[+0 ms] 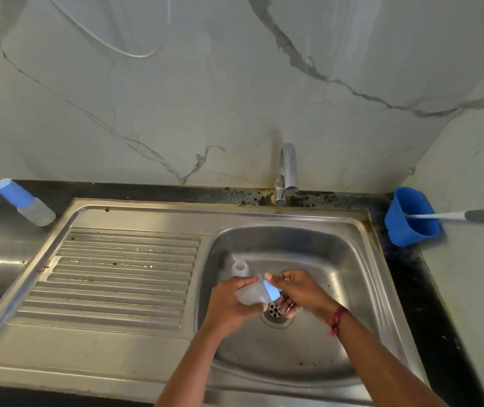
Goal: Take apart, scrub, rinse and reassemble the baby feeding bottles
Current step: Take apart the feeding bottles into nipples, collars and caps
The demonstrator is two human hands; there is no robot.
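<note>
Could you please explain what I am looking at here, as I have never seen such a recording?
There is no machine: a person wears one camera on the head, looking down at their own bare hands over a steel sink. The left hand grips a clear baby bottle; the right hand pinches its blue collar. A second, uncapped bottle stands in the basin. On the dark counter, a blue-capped bottle stands far left, and a blue tub holding a long handle sits right. No water visibly runs from the tap.
</note>
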